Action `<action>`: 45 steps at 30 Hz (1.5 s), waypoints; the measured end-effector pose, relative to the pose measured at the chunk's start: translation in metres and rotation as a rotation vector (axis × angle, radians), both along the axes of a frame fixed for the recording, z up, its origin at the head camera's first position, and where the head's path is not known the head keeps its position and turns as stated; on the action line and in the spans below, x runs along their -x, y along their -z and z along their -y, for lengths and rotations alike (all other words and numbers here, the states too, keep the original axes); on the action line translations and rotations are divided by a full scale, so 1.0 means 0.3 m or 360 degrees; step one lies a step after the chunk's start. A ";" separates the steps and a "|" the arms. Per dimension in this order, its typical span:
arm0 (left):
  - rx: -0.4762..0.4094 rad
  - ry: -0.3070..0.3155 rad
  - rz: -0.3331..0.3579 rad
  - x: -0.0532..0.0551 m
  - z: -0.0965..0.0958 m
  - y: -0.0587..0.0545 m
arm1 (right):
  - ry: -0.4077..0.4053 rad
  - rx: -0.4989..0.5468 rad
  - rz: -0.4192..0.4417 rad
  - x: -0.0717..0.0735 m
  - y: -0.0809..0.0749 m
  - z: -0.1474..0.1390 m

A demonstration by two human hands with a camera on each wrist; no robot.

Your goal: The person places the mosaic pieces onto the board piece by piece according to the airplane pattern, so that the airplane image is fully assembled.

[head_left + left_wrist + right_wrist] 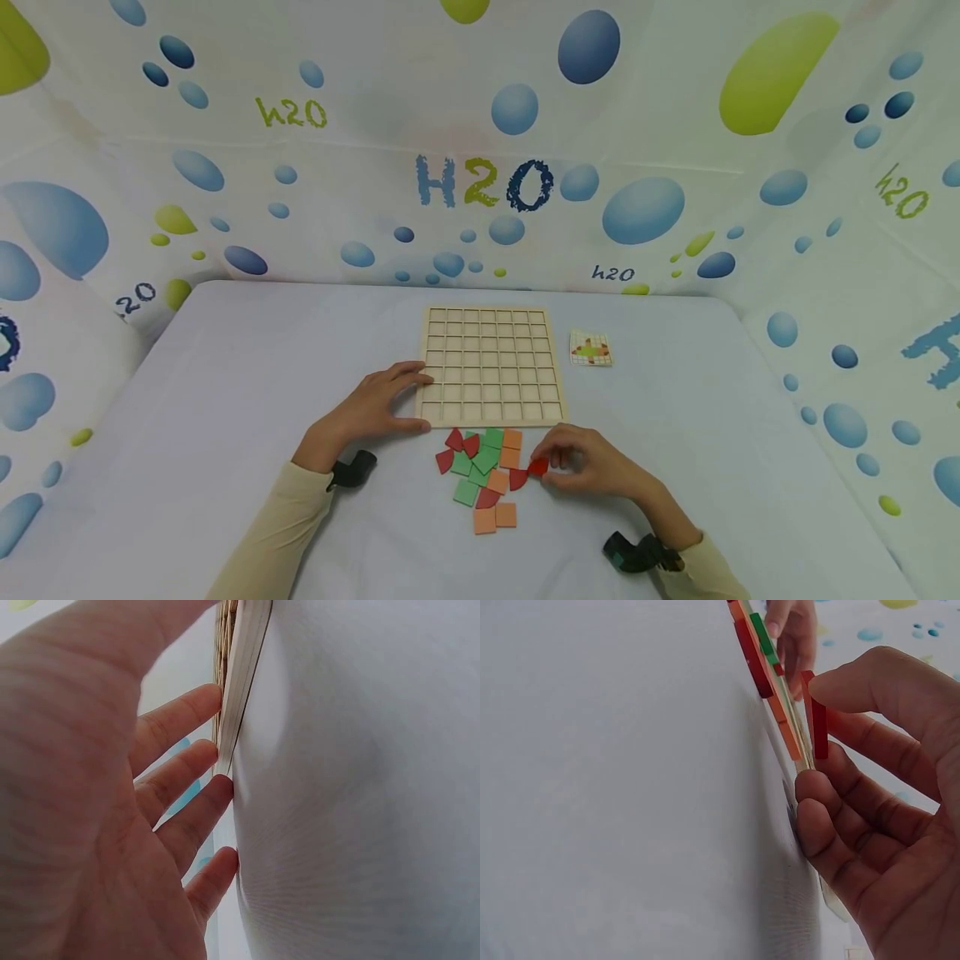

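Observation:
A wooden grid board (491, 367) lies flat on the white table. My left hand (378, 404) rests along its left edge, thumb near the lower left corner; in the left wrist view the fingers (199, 761) are spread and meet the board's side. My right hand (592, 462) pinches a red quarter-circle tile (817, 716) between thumb and fingers, lifted at the right side of the loose tile pile. That pile holds green square tiles (466, 492), orange square tiles (506, 515) and red quarter-circle tiles (445, 461), several of them overlapping, just below the board.
To the right of the board lies a small pattern card (591, 348) with a coloured figure on a grid. A white curtain (360, 208) with blue and green drops hangs behind and beside the table. A dark wrist camera (633, 552) sits at the right sleeve.

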State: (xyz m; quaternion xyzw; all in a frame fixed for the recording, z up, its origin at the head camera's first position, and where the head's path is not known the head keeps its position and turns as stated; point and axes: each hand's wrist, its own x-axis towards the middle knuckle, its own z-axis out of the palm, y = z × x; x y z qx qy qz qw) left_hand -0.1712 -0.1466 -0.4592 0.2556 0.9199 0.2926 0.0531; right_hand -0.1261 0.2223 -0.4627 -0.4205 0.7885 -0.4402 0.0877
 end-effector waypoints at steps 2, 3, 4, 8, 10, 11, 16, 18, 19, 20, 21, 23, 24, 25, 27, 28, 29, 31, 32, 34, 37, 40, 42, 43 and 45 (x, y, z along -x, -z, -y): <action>0.0005 0.0000 -0.0002 0.000 -0.001 -0.001 | 0.0009 0.0012 0.0000 0.005 0.001 -0.001; 0.0006 -0.0001 -0.0002 0.000 -0.001 -0.002 | 0.0015 0.0018 -0.0006 0.008 0.001 -0.002; 0.0008 -0.0001 -0.0001 -0.001 -0.001 -0.002 | 0.0024 0.0023 -0.0012 0.010 0.001 -0.002; 0.0008 -0.0003 0.0006 -0.002 -0.001 -0.001 | 0.0045 0.0039 -0.0038 0.014 -0.009 -0.001; 0.0008 -0.0003 0.0008 -0.002 0.000 0.001 | 0.0055 0.0039 -0.0044 0.011 -0.028 0.003; 0.0007 -0.0002 0.0007 -0.002 0.000 0.002 | 0.0062 0.0033 -0.0046 0.008 -0.041 0.006; 0.0001 0.0006 -0.0017 -0.001 -0.001 0.002 | 0.0112 0.0004 -0.0066 0.008 -0.082 0.013; 0.0006 0.0007 -0.0022 0.000 -0.002 0.001 | 0.0137 -0.0009 -0.0070 0.019 -0.066 0.006; 0.0010 0.0007 -0.0023 0.000 -0.001 0.002 | 0.0150 -0.0015 -0.0071 0.026 -0.055 0.002; 0.0008 0.0003 -0.0013 0.000 -0.001 0.002 | 0.0159 -0.0019 -0.0075 0.033 -0.043 -0.002; 0.0013 0.0002 -0.0012 0.001 0.000 0.002 | 0.0168 -0.0026 -0.0077 0.042 -0.029 -0.007; 0.0017 -0.0001 -0.0006 0.000 0.000 0.002 | 0.0181 -0.0033 -0.0073 0.055 -0.013 -0.013; 0.0018 -0.0003 -0.0005 0.000 0.001 0.001 | 0.0180 -0.0028 -0.0071 0.061 -0.009 -0.015; 0.0020 -0.0004 -0.0004 0.000 0.001 0.001 | 0.0178 -0.0021 -0.0076 0.066 -0.006 -0.017; 0.0018 -0.0004 -0.0003 -0.001 0.001 -0.001 | 0.0171 -0.0002 -0.0083 0.076 -0.002 -0.020; 0.0017 -0.0003 -0.0004 -0.002 0.000 -0.001 | 0.0171 0.0008 -0.0086 0.080 -0.001 -0.021; 0.0018 -0.0001 -0.0004 -0.002 0.000 -0.001 | 0.0172 0.0018 -0.0092 0.084 -0.001 -0.021; 0.0014 0.0001 -0.0003 -0.002 -0.001 -0.003 | 0.0179 0.0034 -0.0101 0.091 0.002 -0.022; 0.0014 0.0002 -0.0004 -0.002 -0.002 -0.003 | 0.0186 0.0036 -0.0106 0.095 0.003 -0.022; 0.0010 -0.0002 0.0000 -0.002 -0.003 -0.005 | 0.0201 0.0043 -0.0116 0.102 0.005 -0.023; 0.0004 -0.0007 0.0013 -0.001 -0.004 -0.007 | 0.0231 0.0052 -0.0124 0.111 0.006 -0.022; 0.0002 -0.0003 0.0019 0.001 -0.003 -0.007 | 0.0257 0.0057 -0.0140 0.116 0.002 -0.020; 0.0006 -0.0001 0.0025 0.002 -0.002 -0.006 | 0.0285 0.0057 -0.0141 0.115 -0.008 -0.016; 0.0007 0.0001 0.0026 0.003 -0.001 -0.006 | 0.0292 0.0063 -0.0142 0.113 -0.019 -0.012; 0.0004 -0.0001 0.0036 0.003 0.000 -0.006 | 0.0313 0.0075 -0.0141 0.104 -0.058 0.000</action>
